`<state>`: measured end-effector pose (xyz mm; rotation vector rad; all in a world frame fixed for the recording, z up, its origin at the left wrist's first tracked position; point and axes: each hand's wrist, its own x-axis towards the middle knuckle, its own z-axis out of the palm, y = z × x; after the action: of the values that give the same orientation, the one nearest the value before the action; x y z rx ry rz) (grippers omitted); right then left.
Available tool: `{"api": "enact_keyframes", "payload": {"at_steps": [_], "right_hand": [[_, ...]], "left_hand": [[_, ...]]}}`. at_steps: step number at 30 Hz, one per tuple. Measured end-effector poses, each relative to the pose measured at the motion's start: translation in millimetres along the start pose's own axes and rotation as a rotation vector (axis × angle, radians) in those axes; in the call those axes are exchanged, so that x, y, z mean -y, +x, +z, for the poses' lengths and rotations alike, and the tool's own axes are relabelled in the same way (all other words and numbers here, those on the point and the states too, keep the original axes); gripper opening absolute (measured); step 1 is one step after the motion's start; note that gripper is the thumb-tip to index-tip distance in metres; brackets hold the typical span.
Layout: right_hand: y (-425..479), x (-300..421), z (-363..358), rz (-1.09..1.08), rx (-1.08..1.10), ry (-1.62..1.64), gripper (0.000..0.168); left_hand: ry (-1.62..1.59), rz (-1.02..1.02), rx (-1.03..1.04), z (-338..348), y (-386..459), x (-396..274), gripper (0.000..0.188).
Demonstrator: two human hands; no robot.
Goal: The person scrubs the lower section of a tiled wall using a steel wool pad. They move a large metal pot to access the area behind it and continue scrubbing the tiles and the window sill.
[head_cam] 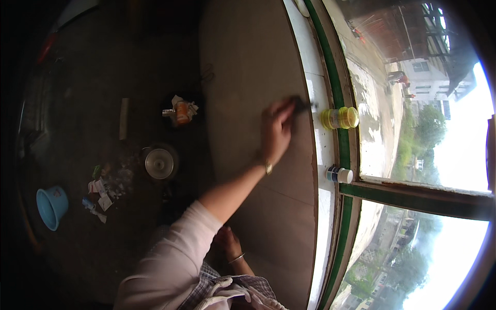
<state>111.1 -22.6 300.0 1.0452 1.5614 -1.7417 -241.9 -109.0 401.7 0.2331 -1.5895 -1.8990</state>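
Observation:
My left hand (277,130), with a gold-coloured watch or bracelet at the wrist, reaches across to the white windowsill. It grips a small dark object (299,105), too blurred to name, at the sill's front edge. Just beyond it, a yellow translucent plastic bottle (338,118) stands on the sill (321,147). Farther along is a white-capped bottle (339,175) with a dark label. My right hand (229,242), wearing a thin metal bangle, is low near my body beside the brown panel. Its fingers are partly in shadow, so whether it holds anything is unclear.
A broad brown panel (252,58) runs below the sill. Green-framed window panes (410,199) rise behind it. On the dark floor are a blue plastic basin (52,207), scattered litter (102,193), a round metal vessel (159,163), an orange container (181,112) and a pale strip (124,118).

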Motion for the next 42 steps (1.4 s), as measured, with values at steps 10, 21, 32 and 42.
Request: {"api": "enact_keyframes", "payload": {"at_steps": [10,21,32,42], "right_hand": [[-18.9,-5.3,35.3,0.056,-0.026,0.008,0.052],[-15.9,-31.7,28.6,-0.022,0.009,-0.031,0.052],[-7.6,-49.7,7.4,0.111,-0.019,-0.181,0.05],[-4.5,-31.3,17.4,0.17,-0.011,-0.289,0.05]], "left_hand": [[0.093,0.171,0.24,-22.3,-72.8,-25.1,0.04],[-0.231,-0.405,0.292,-30.1,-104.3,18.4,0.05],[-0.316,-0.529,0.276,-31.0,-94.8,45.5,0.029],[0.088,-0.015,0.026,-28.4,-20.5,72.7,0.035]]}}
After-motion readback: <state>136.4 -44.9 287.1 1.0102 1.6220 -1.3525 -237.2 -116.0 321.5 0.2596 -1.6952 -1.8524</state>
